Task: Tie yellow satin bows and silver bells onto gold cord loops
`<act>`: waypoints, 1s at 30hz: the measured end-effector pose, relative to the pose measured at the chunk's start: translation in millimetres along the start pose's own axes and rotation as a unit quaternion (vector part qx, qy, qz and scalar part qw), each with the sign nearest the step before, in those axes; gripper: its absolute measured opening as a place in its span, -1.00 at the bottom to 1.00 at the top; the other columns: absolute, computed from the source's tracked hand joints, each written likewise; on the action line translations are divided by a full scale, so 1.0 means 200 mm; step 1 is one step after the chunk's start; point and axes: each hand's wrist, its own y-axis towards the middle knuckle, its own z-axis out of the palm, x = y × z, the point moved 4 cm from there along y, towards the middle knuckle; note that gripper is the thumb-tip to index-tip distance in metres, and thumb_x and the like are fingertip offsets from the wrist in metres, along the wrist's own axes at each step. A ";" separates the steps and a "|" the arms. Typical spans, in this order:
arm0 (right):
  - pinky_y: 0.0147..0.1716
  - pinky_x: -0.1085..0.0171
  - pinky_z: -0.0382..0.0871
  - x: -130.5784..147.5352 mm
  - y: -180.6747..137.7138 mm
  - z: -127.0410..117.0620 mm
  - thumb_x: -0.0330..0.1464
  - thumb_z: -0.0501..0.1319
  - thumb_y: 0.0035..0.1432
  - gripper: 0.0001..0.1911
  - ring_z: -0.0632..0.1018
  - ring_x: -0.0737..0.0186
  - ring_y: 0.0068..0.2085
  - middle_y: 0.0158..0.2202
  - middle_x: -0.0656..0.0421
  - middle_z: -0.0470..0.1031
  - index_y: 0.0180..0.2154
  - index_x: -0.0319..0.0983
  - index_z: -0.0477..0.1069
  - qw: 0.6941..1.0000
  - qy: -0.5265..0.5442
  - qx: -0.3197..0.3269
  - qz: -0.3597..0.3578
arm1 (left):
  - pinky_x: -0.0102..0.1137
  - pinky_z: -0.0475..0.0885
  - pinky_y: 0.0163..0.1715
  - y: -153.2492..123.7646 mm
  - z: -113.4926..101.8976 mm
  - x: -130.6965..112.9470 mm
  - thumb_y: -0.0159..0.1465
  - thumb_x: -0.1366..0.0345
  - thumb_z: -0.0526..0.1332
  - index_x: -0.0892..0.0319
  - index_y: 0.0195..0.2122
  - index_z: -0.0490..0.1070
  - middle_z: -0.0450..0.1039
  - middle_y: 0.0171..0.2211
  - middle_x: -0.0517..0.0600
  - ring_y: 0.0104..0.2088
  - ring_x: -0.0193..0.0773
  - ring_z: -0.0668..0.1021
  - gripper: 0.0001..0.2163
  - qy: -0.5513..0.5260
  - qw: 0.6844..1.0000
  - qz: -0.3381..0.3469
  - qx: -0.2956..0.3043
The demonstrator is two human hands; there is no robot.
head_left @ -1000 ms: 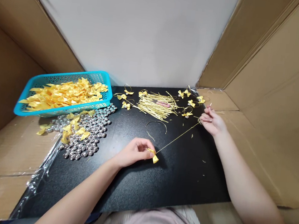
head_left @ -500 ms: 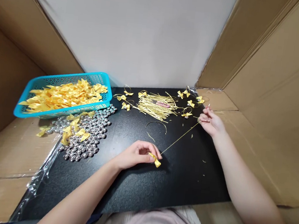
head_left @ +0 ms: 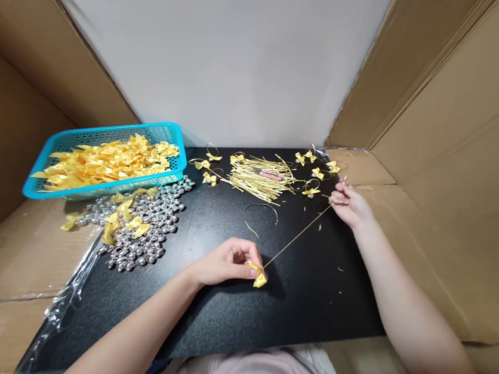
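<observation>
Pinching bow (head_left: 259,279) w/ curled grip, left hand (head_left: 225,263) sits low over table (head_left: 225,322); right hand (head_left: 350,205), arm stretched fwd, grip pinches cord (head_left: 298,234) end, cord taut btwn both.

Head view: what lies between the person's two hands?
In the head view, a taut gold cord spans the gap, from the yellow bow in the left hand to the right hand; beneath it lies black board.
</observation>
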 end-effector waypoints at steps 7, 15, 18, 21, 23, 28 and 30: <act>-0.70 0.59 0.11 0.01 0.01 -0.01 -0.59 0.10 0.24 -0.77 0.07 0.56 -0.71 -0.63 0.37 0.21 -0.41 -0.20 0.29 1.000 -0.018 0.005 -0.002 | -0.49 0.38 -0.40 -0.01 0.00 0.00 0.03 0.24 0.48 0.27 -0.45 0.45 0.58 -0.47 0.01 -0.45 -0.36 0.56 -0.74 0.011 1.000 -0.002 0.003; -0.70 0.57 0.10 0.04 0.00 -0.02 -0.55 0.11 0.27 -0.78 0.04 0.54 -0.70 -0.62 0.37 0.14 -0.42 -0.19 0.27 0.999 -0.016 0.012 -0.032 | -0.49 0.37 -0.34 0.00 -0.02 0.00 0.11 0.23 0.43 0.25 -0.32 0.56 0.59 -0.44 -0.02 -0.43 -0.38 0.54 -0.80 0.044 0.998 0.009 -0.033; -0.69 0.58 0.10 0.04 0.00 -0.02 -0.55 0.11 0.27 -0.78 0.04 0.55 -0.70 -0.62 0.37 0.14 -0.42 -0.20 0.27 0.999 -0.014 0.012 -0.029 | -0.49 0.37 -0.35 0.00 -0.02 0.01 0.10 0.24 0.43 0.25 -0.36 0.58 0.59 -0.45 0.00 -0.44 -0.37 0.54 -0.82 0.054 0.998 -0.004 -0.029; -0.70 0.58 0.09 0.03 0.00 -0.02 -0.56 0.12 0.26 -0.78 0.04 0.55 -0.70 -0.62 0.38 0.14 -0.42 -0.20 0.28 1.000 -0.011 0.006 -0.027 | -0.49 0.37 -0.36 0.00 -0.02 0.01 0.08 0.25 0.44 0.25 -0.39 0.58 0.59 -0.45 0.00 -0.45 -0.37 0.54 -0.83 0.059 0.998 -0.008 -0.025; -0.71 0.57 0.10 0.03 0.00 -0.02 -0.57 0.11 0.26 -0.77 0.06 0.55 -0.71 -0.62 0.37 0.16 -0.43 -0.21 0.28 1.000 -0.009 0.001 -0.025 | -0.49 0.37 -0.36 0.00 -0.02 0.00 0.09 0.26 0.43 0.25 -0.40 0.58 0.59 -0.45 0.00 -0.44 -0.37 0.54 -0.84 0.061 0.998 -0.008 -0.016; -0.72 0.59 0.10 0.04 0.00 -0.01 -0.59 0.00 0.31 -0.71 0.07 0.56 -0.71 -0.62 0.36 0.18 -0.43 -0.22 0.28 1.000 0.005 -0.013 -0.023 | -0.49 0.37 -0.36 0.01 0.00 0.00 0.09 0.24 0.43 0.26 -0.41 0.57 0.57 -0.46 0.00 -0.45 -0.37 0.53 -0.82 0.061 0.998 -0.011 -0.002; -0.72 0.59 0.09 0.04 0.00 -0.02 -0.60 -0.03 0.32 -0.69 0.07 0.57 -0.71 -0.62 0.36 0.18 -0.43 -0.23 0.28 1.000 0.009 -0.015 -0.023 | -0.49 0.37 -0.36 0.01 0.00 0.00 0.09 0.23 0.43 0.27 -0.41 0.55 0.57 -0.47 0.00 -0.45 -0.37 0.53 -0.81 0.062 0.998 -0.011 0.002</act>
